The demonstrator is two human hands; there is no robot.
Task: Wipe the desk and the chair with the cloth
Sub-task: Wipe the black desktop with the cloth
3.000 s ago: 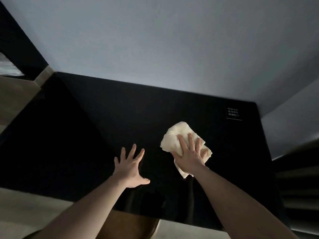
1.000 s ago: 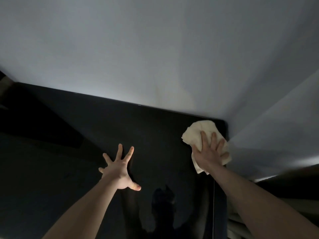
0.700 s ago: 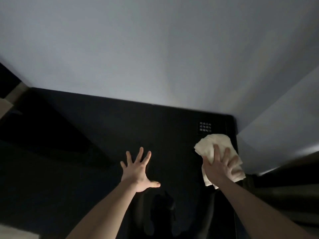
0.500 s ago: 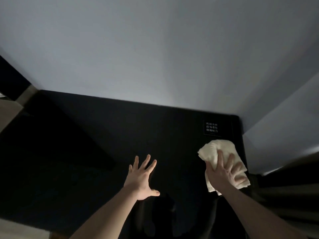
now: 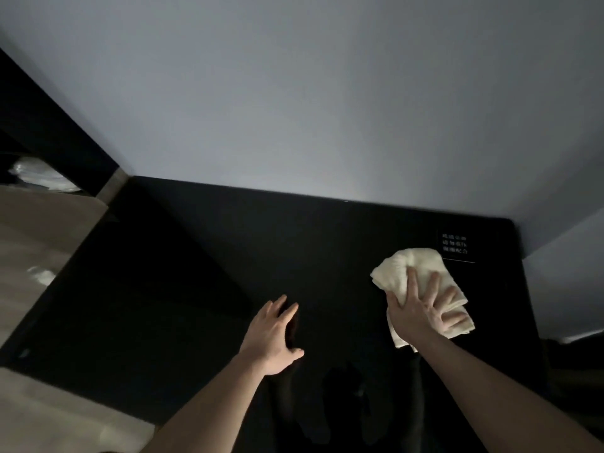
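Right hand (image 5: 421,312) presses the cloth (image 5: 411,266) flat with spread fingers near the desk (image 5: 196,273) far-right corner, beside a label (image 5: 455,247). Left hand (image 5: 273,335) flat, fingers straight, probably bracing. Unwiped desk lies leftward; chair not visible.

there is one view only, a wide-angle camera on the person's head, looking forward and steeply down from above the near edge of the black desk (image 5: 294,256). it sits close, so both forearms rise from the bottom edge and the wall (image 5: 294,93) behind the desk fills the upper half. the floor (image 5: 39,243) shows at the left.
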